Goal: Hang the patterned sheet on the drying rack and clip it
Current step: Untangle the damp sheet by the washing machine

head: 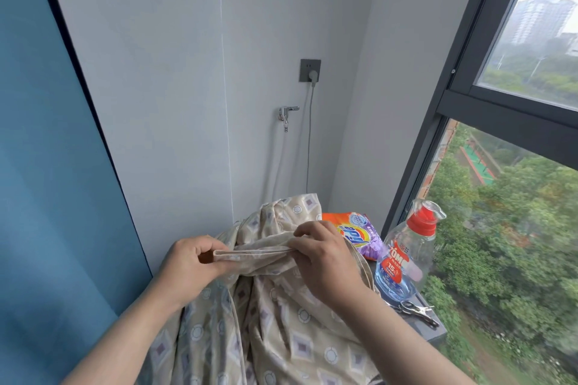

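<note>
Patterned sheet (pixel 281 331) is being held by one folded edge, both hands on it. Left hand (pixel 190 262) is pinching the bunched end of that edge between thumb and curled fingers. Right hand (pixel 325 256) is pinching the same edge a little farther along, fingers curled over the top. Edge is running taut and roughly level from grip to grip, side to side across the view. Rest of the cloth is hanging below the hands and heaping up beyond them, all of it left of the clear detergent bottle (pixel 403 262). Right hand is sitting near the bottle, left hand well apart from it. Metal clips (pixel 416 311) are lying on the grey ledge (pixel 434 334) just in front of the bottle. Orange-and-purple detergent bag (pixel 359 234) is lying behind it, to the left. Drying rack is not showing. Judging: edge is being straightened ahead of lifting. Its long axis is lying hand to hand, so it should go over a bar lengthwise. Right hand is better placed for reaching the clips.
</note>
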